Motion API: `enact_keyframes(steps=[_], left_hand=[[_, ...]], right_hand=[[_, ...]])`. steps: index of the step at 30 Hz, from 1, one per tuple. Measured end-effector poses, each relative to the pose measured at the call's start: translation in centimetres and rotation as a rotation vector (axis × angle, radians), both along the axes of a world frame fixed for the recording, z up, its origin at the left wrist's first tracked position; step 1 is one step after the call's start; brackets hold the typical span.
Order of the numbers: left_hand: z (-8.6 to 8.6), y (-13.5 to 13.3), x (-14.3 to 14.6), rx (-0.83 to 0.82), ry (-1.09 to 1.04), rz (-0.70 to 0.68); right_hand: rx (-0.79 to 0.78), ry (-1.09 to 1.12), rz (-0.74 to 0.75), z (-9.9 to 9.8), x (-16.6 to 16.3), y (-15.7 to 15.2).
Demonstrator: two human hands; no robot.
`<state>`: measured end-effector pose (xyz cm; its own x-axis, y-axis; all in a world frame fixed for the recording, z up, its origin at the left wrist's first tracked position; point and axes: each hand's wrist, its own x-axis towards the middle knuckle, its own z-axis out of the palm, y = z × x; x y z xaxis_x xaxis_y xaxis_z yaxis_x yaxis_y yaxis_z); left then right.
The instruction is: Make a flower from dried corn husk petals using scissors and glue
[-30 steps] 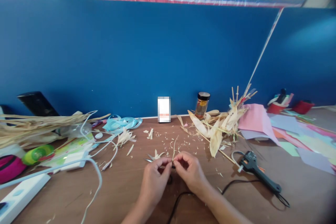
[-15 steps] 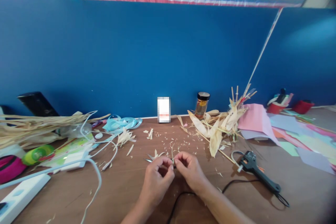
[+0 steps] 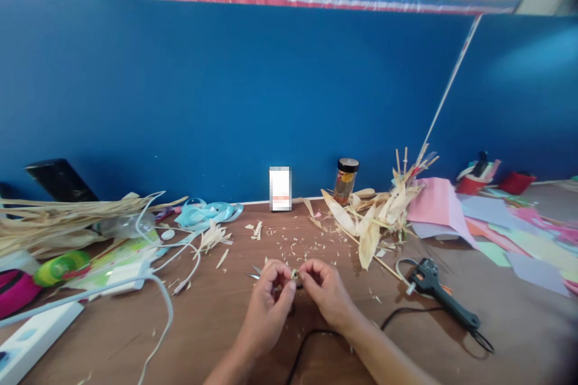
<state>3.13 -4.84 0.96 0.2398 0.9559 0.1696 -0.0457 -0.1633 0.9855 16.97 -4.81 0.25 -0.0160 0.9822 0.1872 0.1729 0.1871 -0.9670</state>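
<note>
Both hands meet above the brown table, fingertips nearly touching. My left hand (image 3: 272, 298) is closed in a pinch on a small pale piece of husk (image 3: 294, 275). From the other side, my right hand (image 3: 326, 290) pinches the same piece between thumb and forefinger. Fingers cover most of it, so its full shape is hidden. The tips of metal scissors (image 3: 254, 274) show just beyond my left hand, their rest hidden. Pale husk scraps (image 3: 302, 248) lie scattered beyond the fingertips. To the right rests a black glue gun (image 3: 445, 295) with its cord running under my right forearm.
A dried husk pile (image 3: 383, 210) and a lidded jar (image 3: 347, 180) stand back right, near coloured paper sheets (image 3: 436, 204). On the left are a power strip (image 3: 43, 337), white cables, blue ribbon (image 3: 210, 213) and long husk strips (image 3: 81, 213). A blue partition (image 3: 226, 90) closes off the back.
The thin strand that stood up from my fingertips no longer shows upright; a small folded or curled bit now sits there. My left fingers have shifted slightly up and left. The view has moved slightly.
</note>
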Motion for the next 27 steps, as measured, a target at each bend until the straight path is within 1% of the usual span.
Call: enact_keyframes(steps=[4,6,7,8,9,10,11,12,13,14,15,16,18,21,24,27], left_hand=[[0.6,0.1,0.0,-0.119,-0.279,-0.09],[1.0,0.2,-0.2,-0.183,-0.374,-0.101],[1.2,0.3,-0.4,-0.201,-0.399,-0.078],[1.3,0.4,-0.6,-0.192,-0.411,0.0],[1.4,0.5,-0.8,-0.155,-0.406,0.138],[1.5,0.5,-1.0,-0.084,-0.377,0.305],[1.4,0.5,-1.2,0.017,-0.32,0.463],[1.2,0.4,-1.4,0.144,-0.235,0.569],[0.9,0.3,-1.4,0.284,-0.124,0.584],[0.6,0.2,-1.4,0.412,0.004,0.515],[0.2,0.1,-1.2,0.534,0.137,0.402],[-0.3,0.1,-1.0,0.587,0.258,0.31],[-1.0,0.1,-0.6,0.554,0.44,0.229],[-1.3,0.3,-0.2,0.48,0.58,0.167],[-0.7,0.4,-0.4,0.449,0.629,0.132],[0.0,0.4,-0.6,0.419,0.62,0.135]], right_hand=[[0.009,-0.002,-0.012,0.1,0.0,0.0],[0.014,-0.024,-0.019,0.2,0.0,-0.1],[0.015,-0.041,-0.026,0.3,0.1,-0.1],[0.015,-0.062,-0.035,0.4,0.1,-0.2],[0.02,-0.087,-0.049,0.4,0.1,-0.2],[0.031,-0.119,-0.068,0.4,0.1,-0.2],[0.05,-0.159,-0.09,0.4,0.1,-0.2],[0.078,-0.206,-0.117,0.4,0.1,-0.2],[0.112,-0.255,-0.144,0.3,0.1,-0.2],[0.145,-0.302,-0.163,0.2,0.1,-0.2],[0.175,-0.344,-0.173,0.1,0.1,-0.1],[0.201,-0.378,-0.175,0.0,0.1,-0.1],[0.236,-0.419,-0.174,-0.3,0.0,-0.2],[0.26,-0.436,-0.171,-0.4,0.0,-0.3],[0.266,-0.436,-0.136,-0.2,-0.1,-0.4],[0.267,-0.411,-0.113,0.0,-0.1,-0.4]])
